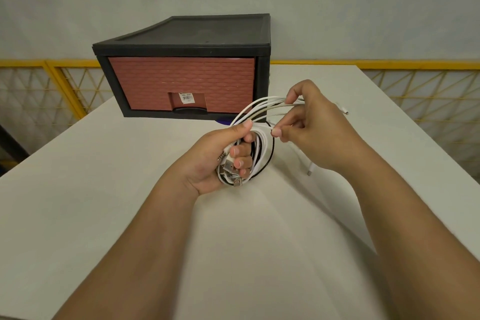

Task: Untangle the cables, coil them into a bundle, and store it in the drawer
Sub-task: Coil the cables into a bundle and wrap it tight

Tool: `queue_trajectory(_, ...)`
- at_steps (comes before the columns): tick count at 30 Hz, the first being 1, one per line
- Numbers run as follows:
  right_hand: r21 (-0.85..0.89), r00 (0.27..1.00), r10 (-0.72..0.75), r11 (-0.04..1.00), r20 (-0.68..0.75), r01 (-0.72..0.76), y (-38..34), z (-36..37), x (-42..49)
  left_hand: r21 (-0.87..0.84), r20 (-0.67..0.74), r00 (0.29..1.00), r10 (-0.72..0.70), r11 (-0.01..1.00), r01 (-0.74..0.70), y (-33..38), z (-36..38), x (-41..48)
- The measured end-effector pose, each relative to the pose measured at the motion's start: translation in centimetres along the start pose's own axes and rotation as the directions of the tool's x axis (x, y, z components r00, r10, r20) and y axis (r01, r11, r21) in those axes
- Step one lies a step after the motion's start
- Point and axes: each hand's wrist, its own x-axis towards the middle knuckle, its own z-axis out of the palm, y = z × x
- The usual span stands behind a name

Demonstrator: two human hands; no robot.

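A coil of white and black cables [262, 149] hangs above the middle of the white table. My left hand [220, 158] grips the coil's lower left side, where several USB plugs [230, 173] stick out under its fingers. My right hand [309, 122] holds the free strands [262, 108] that arch over from the coil, pinching them between thumb and fingers. Loose cable ends trail behind my right hand, with a plug [310, 171] lying on the table and another tip [344, 110] further back. The black drawer unit [181, 34] stands behind, its brick-red drawer [181, 78] closed.
The white table [104, 189] spreads out around both arms, with its left edge and far right corner in view. A yellow mesh fence [428, 91] runs behind the table on both sides. Something small and blue [224, 120] peeks from under the drawer unit.
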Motion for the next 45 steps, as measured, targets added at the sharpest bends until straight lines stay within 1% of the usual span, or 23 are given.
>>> queue_trajectory(1, 0.032, 0.999, 0.024, 0.999, 0.047, -0.025, 0.0, -0.1, 0.0, -0.013, -0.005, 1.0, 0.003, 1.0, -0.003, 0.0, 0.0, 0.0)
queue_trajectory(3, 0.177, 0.987, 0.062, 0.98, 0.146, -0.088, 0.0, -0.3, -0.1, -0.038, -0.022, 1.0, 0.013, 0.999, -0.014, -0.1, -0.1, 0.1)
queue_trajectory(5, 0.33, 0.973, 0.082, 0.932, 0.214, -0.151, 0.1, 0.0, -0.1, -0.06, -0.028, 0.999, 0.027, 0.998, -0.028, -0.2, -0.1, 0.2)
queue_trajectory(6, 0.375, 0.969, 0.082, 0.912, 0.233, -0.167, 0.2, 0.4, -0.1, -0.072, -0.023, 0.999, 0.032, 0.997, -0.034, -0.3, -0.1, 0.3)
queue_trajectory(11, 0.434, 0.968, 0.095, 0.881, 0.234, -0.192, 0.4, 2.2, -0.1, -0.134, 0.051, 0.998, 0.024, 0.991, -0.017, -0.4, -0.2, 0.2)
queue_trajectory(14, 0.437, 0.949, 0.116, 0.867, 0.293, -0.241, 0.7, 2.0, -0.1, -0.162, 0.119, 0.993, 0.0, 0.987, 0.02, -0.4, -0.2, 0.0)
queue_trajectory(17, 0.414, 0.939, 0.098, 0.879, 0.331, -0.238, 1.5, 1.9, 0.1, -0.182, 0.179, 0.984, -0.022, 0.982, 0.055, -0.5, -0.2, -0.1)
queue_trajectory(19, 0.459, 0.932, 0.076, 0.855, 0.354, -0.244, 1.9, 2.0, 0.1, -0.192, 0.212, 0.977, -0.03, 0.979, 0.072, -0.6, -0.3, 0.0)
queue_trajectory(22, 0.555, 0.92, 0.038, 0.787, 0.39, -0.268, 2.3, 2.2, 0.2, -0.16, 0.206, 0.978, -0.024, 0.986, 0.057, -0.6, -0.3, 0.0)
queue_trajectory(24, 0.586, 0.922, 0.033, 0.763, 0.386, -0.273, 2.3, 2.3, 0.1, -0.112, 0.145, 0.989, -0.008, 0.993, 0.025, -0.5, 0.0, 0.1)
queue_trajectory(26, 0.581, 0.929, 0.028, 0.773, 0.369, -0.254, 2.2, 2.3, 0.1, -0.058, 0.059, 0.998, 0.012, 0.998, -0.008, -0.5, 0.2, 0.2)
queue_trajectory(28, 0.547, 0.939, 0.04, 0.804, 0.34, -0.233, 2.2, 2.3, 0.1, -0.025, 0.014, 0.999, 0.032, 0.999, -0.031, -0.7, 0.4, 0.3)
queue_trajectory(30, 0.479, 0.952, 0.05, 0.855, 0.302, -0.197, 2.4, 2.6, 0.2, -0.012, -0.002, 0.999, 0.042, 0.999, -0.042, -0.7, 0.5, 0.5)
queue_trajectory(34, 0.301, 0.982, 0.011, 0.951, 0.191, -0.069, 2.5, 3.2, 0.4, 0.006, -0.018, 0.999, 0.047, 0.999, -0.047, -0.7, 0.5, 0.5)
queue_trajectory(36, 0.204, 0.993, -0.01, 0.979, 0.117, -0.014, 2.3, 3.5, 0.4, 0.007, -0.02, 0.999, 0.048, 0.999, -0.048, -0.7, 0.5, 0.5)
queue_trajectory(38, 0.101, 0.999, -0.035, 0.994, 0.014, 0.034, 2.0, 4.1, 0.3, 0.007, -0.021, 0.999, 0.047, 0.999, -0.047, -0.7, 0.6, 0.5)
queue_trajectory(40, 0.064, 0.998, -0.047, 0.997, -0.053, 0.05, 1.7, 4.6, 0.3, 0.014, -0.012, 0.999, 0.049, 0.999, -0.049, -0.7, 0.6, 0.5)
queue_trajectory(42, 0.097, 0.999, -0.042, 0.994, -0.027, 0.044, 1.7, 4.7, 0.2, 0.016, 0.005, 0.999, 0.044, 0.999, -0.044, -0.7, 0.5, 0.5)
queue_trajectory(45, 0.227, 0.994, -0.031, 0.974, 0.109, 0.005, 1.7, 3.9, 0.1, -0.002, 0.03, 0.999, 0.012, 1.0, -0.012, -0.8, 0.2, 0.5)
